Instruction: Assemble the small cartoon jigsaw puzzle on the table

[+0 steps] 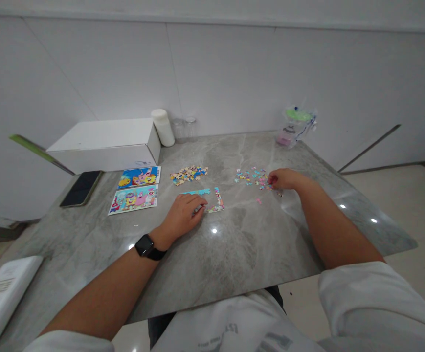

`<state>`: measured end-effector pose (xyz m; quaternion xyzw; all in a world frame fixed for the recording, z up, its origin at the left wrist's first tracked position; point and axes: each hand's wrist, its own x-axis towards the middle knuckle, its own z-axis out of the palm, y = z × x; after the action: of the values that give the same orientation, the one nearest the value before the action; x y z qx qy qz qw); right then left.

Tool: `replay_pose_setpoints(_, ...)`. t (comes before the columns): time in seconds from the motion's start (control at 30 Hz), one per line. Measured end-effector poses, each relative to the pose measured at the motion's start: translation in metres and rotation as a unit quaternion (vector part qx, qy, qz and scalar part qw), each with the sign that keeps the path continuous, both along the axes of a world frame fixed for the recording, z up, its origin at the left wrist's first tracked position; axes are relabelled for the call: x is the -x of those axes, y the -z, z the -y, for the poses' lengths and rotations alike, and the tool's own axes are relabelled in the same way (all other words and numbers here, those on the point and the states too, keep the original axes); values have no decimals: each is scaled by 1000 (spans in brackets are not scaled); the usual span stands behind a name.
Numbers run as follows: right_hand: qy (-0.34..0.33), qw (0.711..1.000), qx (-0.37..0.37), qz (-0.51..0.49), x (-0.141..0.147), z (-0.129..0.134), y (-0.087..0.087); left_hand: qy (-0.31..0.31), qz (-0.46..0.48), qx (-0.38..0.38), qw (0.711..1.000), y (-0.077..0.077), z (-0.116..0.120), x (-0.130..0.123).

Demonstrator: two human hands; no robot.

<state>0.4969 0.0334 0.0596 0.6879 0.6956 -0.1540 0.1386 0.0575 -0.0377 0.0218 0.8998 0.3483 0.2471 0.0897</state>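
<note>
My left hand [186,213] rests on the grey table with its fingers curled, beside a partly joined jigsaw border [217,200]. A small greyish patch shows between thumb and forefinger; I cannot make out what it is. The border has a light-blue top strip [201,191] and a colourful right side and corner. My right hand [281,179] reaches into the scattered jigsaw pieces [252,176], fingertips pinched at their right edge; what they hold, if anything, is too small to tell. A pink piece [258,200] lies apart, nearer to me. Another heap of pieces [189,174] sits behind my left hand.
Two cartoon picture cards [135,199] lie left of the heap, near a phone [81,188]. Along the back stand a white box [105,139], a white bottle [163,128], two clear glasses [190,129] and a plastic bag [295,127]. A white case [7,298] lies front left.
</note>
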Motion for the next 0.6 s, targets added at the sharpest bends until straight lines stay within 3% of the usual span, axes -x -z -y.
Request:
replay_pose_setpoints(0.2,6,999,-3,-33,-3,8,2,-1,25,-20,999,-1,1,1)
replay_pose_setpoints(0.33,8,999,-11,-47,-9,11,-1,-38,68,-5,997,0,-2,2)
replay_pose_setpoints(0.47,8,994,-29,-108,-5,8,-19,-76,124,29,989,-7,-7,4)
replay_pose_setpoints(0.6,-21,973,-87,-214,26,-5,-50,-112,207,53,971,-29,-16,7)
